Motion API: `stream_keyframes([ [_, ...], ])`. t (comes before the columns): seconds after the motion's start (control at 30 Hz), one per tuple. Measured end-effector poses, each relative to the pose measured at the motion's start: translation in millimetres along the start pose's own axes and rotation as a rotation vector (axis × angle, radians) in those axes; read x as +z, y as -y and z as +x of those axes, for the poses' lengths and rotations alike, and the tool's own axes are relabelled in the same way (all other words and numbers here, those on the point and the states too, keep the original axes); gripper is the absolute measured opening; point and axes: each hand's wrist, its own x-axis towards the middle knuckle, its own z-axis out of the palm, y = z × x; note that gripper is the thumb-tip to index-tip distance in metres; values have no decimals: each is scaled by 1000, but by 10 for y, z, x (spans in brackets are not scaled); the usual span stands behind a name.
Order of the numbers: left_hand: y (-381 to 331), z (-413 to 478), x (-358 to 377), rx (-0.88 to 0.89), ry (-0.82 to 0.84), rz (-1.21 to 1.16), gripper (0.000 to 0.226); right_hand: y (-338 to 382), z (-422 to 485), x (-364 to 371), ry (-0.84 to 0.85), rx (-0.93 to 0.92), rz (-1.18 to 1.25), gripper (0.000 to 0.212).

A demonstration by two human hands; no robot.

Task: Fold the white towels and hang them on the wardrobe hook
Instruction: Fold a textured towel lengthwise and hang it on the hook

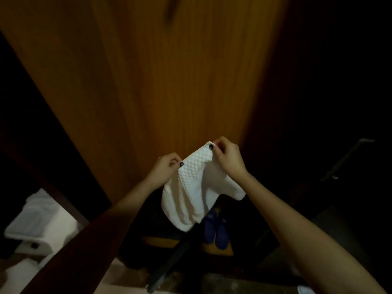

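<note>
A person is pinching a white towel by its top corners, left hand and right hand, before the wooden wardrobe door; a loosening pinch could be dropping it toward the blue slippers.

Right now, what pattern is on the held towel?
The towel is plain white with a raised, scale-like quilted texture; head view.

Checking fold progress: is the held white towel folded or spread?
Spread, unfolded: left hand and right hand pinch top corners of the white textured towel, which droops loosely.
</note>
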Motion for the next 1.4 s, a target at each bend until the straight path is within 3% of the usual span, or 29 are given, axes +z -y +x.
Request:
stream_keyframes([
  [0.2,-1291,-218,-855,46,-30,-246,10,1413,188,-775,52,-263,-207,12],
  [0.37,-2258,-315,-1227,235,9,-403,22,2142,140,-1230,2,-386,-220,10],
  [0.6,-2758,-543,-1417,301,71,-687,5,2786,-32,-1503,-39,-335,20,8],
  [0.8,-2929,-752,-1521,370,121,-685,6,2955,-352,-1487,-52,-278,243,5],
  [0.93,-3054,-890,-1558,462,87,-644,10,2915,-644,-1475,-40,-79,408,34],
  [1.03,-3150,-991,-1546,525,46,-632,11,2747,-879,-1474,16,-19,325,39],
  [1.2,-3288,-1122,-1704,527,-14,-752,12,2491,-1219,-1367,102,94,173,16],
  [1.4,-3343,-1140,-2121,502,-9,-915,10,2274,-1411,-1120,-24,151,33,12],
])
